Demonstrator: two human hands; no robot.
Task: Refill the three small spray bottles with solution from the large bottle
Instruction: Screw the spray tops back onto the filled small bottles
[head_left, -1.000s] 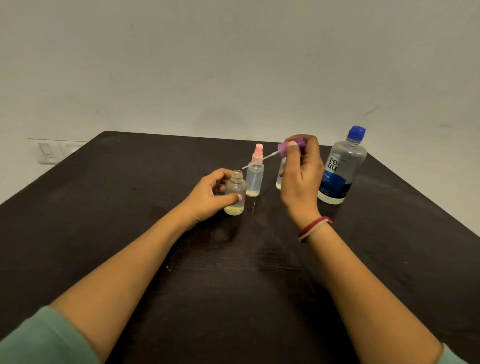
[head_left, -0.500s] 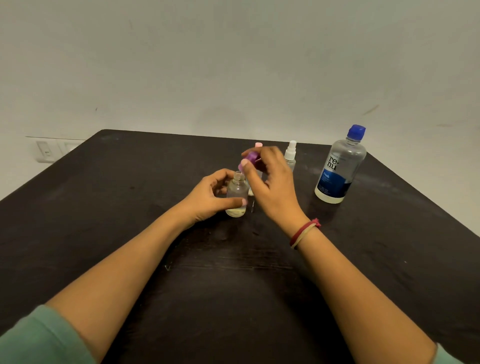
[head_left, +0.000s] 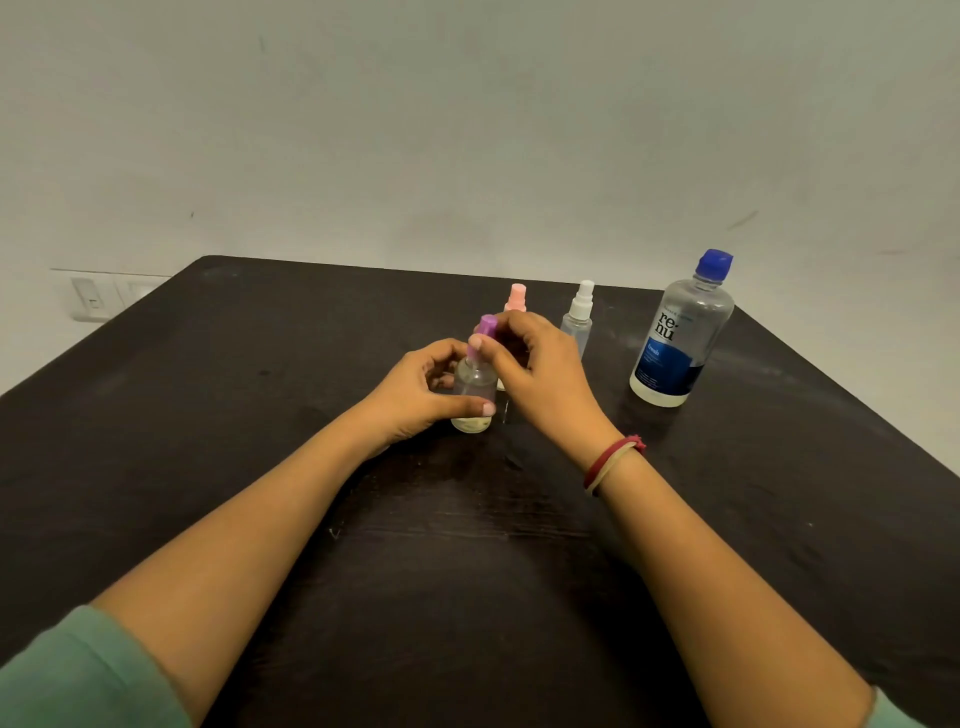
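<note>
Two hands on one little bottle right now, so risks first. Our left hand (head_left: 415, 389) is wrapped round the clear small bottle (head_left: 474, 387), thumb across its front, holding it upright on the black table (head_left: 260, 415). If that grip slackens while we twist, the light bottle could skid or tip and lose the thin layer of liquid at its bottom. The purple spray head (head_left: 485, 330) sits at the neck, pinched by our right hand (head_left: 540, 374). It looks a bit tilted, so it could cross-thread. We can't tell whether it's going on or coming off. Our right knuckles are also just in front of the pink-capped bottle (head_left: 517, 297), so a careless wrist turn could knock it over. As for layout, the held bottle is between both hands, at about 3 o'clock from the left palm. Pink is at 12 o'clock from the right hand, very close. The white-capped bottle (head_left: 579, 312) is at roughly 1 o'clock, near. The large bottle (head_left: 680, 338) stands at 2 o'clock, well apart, with its blue cap (head_left: 714, 262) on.
</note>
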